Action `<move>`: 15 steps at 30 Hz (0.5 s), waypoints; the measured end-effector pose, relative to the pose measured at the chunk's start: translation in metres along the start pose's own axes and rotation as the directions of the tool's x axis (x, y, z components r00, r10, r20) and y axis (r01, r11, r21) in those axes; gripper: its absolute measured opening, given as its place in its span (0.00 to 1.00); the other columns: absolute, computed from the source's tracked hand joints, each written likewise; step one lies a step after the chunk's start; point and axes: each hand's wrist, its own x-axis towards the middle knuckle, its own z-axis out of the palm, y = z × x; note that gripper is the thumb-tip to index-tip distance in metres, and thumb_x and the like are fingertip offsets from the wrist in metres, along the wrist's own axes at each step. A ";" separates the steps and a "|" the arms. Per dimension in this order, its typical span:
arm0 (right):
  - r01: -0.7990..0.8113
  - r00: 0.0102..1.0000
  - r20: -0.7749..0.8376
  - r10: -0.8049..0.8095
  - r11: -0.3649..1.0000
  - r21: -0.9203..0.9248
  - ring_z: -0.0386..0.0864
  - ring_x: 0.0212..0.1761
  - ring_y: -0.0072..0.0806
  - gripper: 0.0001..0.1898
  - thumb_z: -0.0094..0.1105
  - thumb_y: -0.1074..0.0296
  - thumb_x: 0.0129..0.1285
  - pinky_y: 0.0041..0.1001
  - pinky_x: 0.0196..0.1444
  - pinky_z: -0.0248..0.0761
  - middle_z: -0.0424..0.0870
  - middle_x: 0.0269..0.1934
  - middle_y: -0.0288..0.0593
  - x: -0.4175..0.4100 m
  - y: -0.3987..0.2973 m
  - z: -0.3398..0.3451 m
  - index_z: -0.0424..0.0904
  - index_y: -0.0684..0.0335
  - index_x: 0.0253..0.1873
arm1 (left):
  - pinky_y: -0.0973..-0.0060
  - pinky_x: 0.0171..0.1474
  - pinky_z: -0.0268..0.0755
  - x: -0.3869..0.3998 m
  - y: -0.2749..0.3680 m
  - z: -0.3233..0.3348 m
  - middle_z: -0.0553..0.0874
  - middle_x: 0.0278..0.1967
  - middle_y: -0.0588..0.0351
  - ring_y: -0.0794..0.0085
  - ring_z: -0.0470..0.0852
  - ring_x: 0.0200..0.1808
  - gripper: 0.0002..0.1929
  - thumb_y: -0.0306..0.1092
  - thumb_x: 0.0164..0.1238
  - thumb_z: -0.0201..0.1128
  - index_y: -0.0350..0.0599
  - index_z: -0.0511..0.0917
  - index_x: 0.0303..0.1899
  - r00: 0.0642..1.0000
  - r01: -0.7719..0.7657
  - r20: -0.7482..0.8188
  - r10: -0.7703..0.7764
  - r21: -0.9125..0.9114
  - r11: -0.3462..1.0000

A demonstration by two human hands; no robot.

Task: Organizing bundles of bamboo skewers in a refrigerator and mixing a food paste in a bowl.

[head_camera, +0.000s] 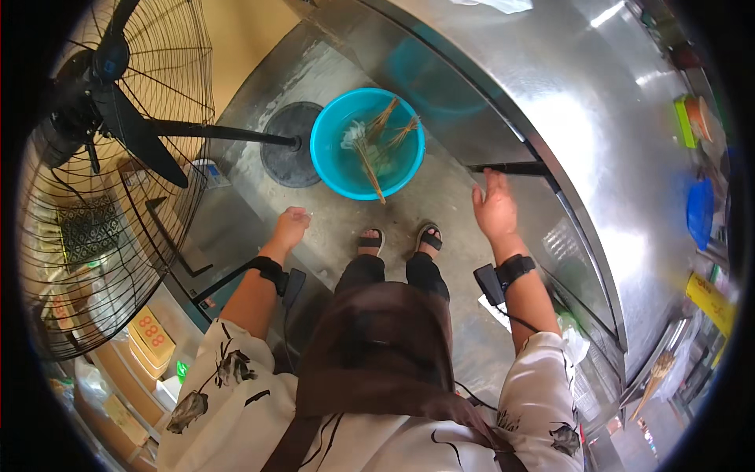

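On the floor ahead of my feet stands a turquoise plastic basin [317, 171] with water in it. Several bundles of thin sticks [368, 168] lie in the basin, some leaning on its rim, beside a pale, whitish item [355, 134] in the water. My left hand [292, 227] hangs in the air to the lower left of the basin, fingers curled; whether something small is between them I cannot tell. To the right of the basin, my right hand [495, 206] has its fingers extended near the metal cabinet front and holds nothing.
A large black caged fan [127, 127] stands at the left, its round base [289, 144] against the basin. A stainless steel counter [566, 135] curves along the right, with containers and bags at its far edge. Boxes [150, 336] fill shelves at the lower left.
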 end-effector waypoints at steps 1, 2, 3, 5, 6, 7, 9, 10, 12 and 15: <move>-0.002 1.000 -0.001 0.002 1.000 -0.003 0.74 0.51 0.48 0.24 0.57 0.62 0.60 0.38 0.56 0.69 0.73 0.52 0.54 -0.004 0.007 0.025 0.68 0.67 0.59 | 0.74 0.40 0.72 0.005 0.007 0.002 0.82 0.41 0.52 0.71 0.80 0.40 0.21 0.36 0.60 0.62 0.36 0.72 0.52 1.000 -0.002 0.003 0.002 -0.001 1.000; -0.099 0.992 0.091 0.086 0.984 0.148 0.72 0.55 0.49 0.24 0.57 0.61 0.61 0.39 0.58 0.67 0.72 0.54 0.55 -0.007 0.016 0.054 0.68 0.67 0.59 | 0.73 0.41 0.71 0.009 0.013 0.004 0.81 0.42 0.52 0.71 0.80 0.41 0.21 0.36 0.60 0.62 0.36 0.72 0.52 0.998 0.057 0.019 -0.057 -0.020 0.998; -0.197 0.970 0.196 0.143 0.936 0.291 0.70 0.59 0.49 0.25 0.56 0.60 0.62 0.39 0.60 0.65 0.72 0.57 0.56 -0.005 0.017 0.074 0.68 0.67 0.60 | 0.73 0.42 0.71 0.014 0.017 0.005 0.81 0.43 0.52 0.70 0.79 0.42 0.21 0.35 0.60 0.62 0.36 0.72 0.53 0.993 0.118 0.026 -0.116 -0.043 0.992; -0.255 0.948 0.270 0.166 0.905 0.339 0.67 0.63 0.48 0.26 0.56 0.57 0.63 0.38 0.62 0.64 0.71 0.59 0.59 0.002 0.023 0.108 0.68 0.69 0.61 | 0.72 0.44 0.71 0.033 0.011 0.008 0.80 0.46 0.49 0.68 0.79 0.45 0.24 0.36 0.60 0.63 0.35 0.70 0.55 0.996 0.089 0.013 -0.088 -0.087 0.992; -0.286 0.940 0.282 0.191 0.892 0.350 0.69 0.61 0.47 0.27 0.55 0.56 0.63 0.38 0.61 0.64 0.71 0.59 0.59 0.010 0.027 0.125 0.67 0.69 0.61 | 0.72 0.47 0.71 0.045 0.004 0.014 0.80 0.49 0.47 0.66 0.79 0.48 0.26 0.37 0.59 0.63 0.34 0.69 0.57 0.998 0.060 0.005 -0.060 -0.128 0.990; -0.318 0.931 0.293 0.217 0.877 0.360 0.71 0.60 0.47 0.27 0.55 0.55 0.64 0.38 0.61 0.65 0.71 0.58 0.59 0.019 0.031 0.141 0.67 0.70 0.61 | 0.72 0.47 0.71 0.059 -0.005 0.021 0.80 0.49 0.47 0.66 0.79 0.48 0.26 0.37 0.59 0.63 0.34 0.69 0.57 0.998 0.054 -0.008 -0.055 -0.137 0.989; -0.322 0.932 0.291 0.215 0.861 0.394 0.73 0.57 0.46 0.27 0.55 0.54 0.64 0.37 0.59 0.67 0.72 0.58 0.59 0.038 0.035 0.174 0.67 0.70 0.61 | 0.69 0.52 0.71 0.097 -0.029 0.035 0.76 0.56 0.41 0.60 0.76 0.54 0.32 0.39 0.59 0.64 0.31 0.64 0.61 0.994 -0.024 -0.107 0.009 -0.145 0.989; -0.340 0.928 0.295 0.227 0.839 0.425 0.75 0.55 0.46 0.28 0.55 0.54 0.64 0.37 0.57 0.68 0.72 0.57 0.59 0.047 0.034 0.190 0.67 0.70 0.61 | 0.69 0.52 0.71 0.121 -0.040 0.041 0.76 0.56 0.41 0.60 0.76 0.54 0.32 0.39 0.59 0.64 0.31 0.64 0.61 0.992 -0.038 -0.123 0.020 -0.148 0.988; -0.301 0.943 0.271 0.192 0.841 0.450 0.77 0.53 0.45 0.28 0.55 0.54 0.64 0.37 0.55 0.69 0.73 0.55 0.58 0.071 0.035 0.227 0.66 0.70 0.62 | 0.66 0.57 0.68 0.171 -0.063 0.057 0.70 0.62 0.45 0.60 0.72 0.59 0.32 0.37 0.63 0.61 0.38 0.59 0.66 0.973 -0.040 -0.231 0.000 -0.168 0.985; -0.261 0.959 0.224 0.171 0.841 0.474 0.78 0.49 0.45 0.27 0.56 0.56 0.64 0.37 0.51 0.71 0.75 0.52 0.57 0.106 0.029 0.273 0.66 0.70 0.61 | 0.66 0.55 0.70 0.240 -0.089 0.077 0.73 0.59 0.41 0.58 0.76 0.57 0.31 0.35 0.60 0.64 0.36 0.62 0.63 0.849 -0.181 -0.517 0.107 -0.093 0.979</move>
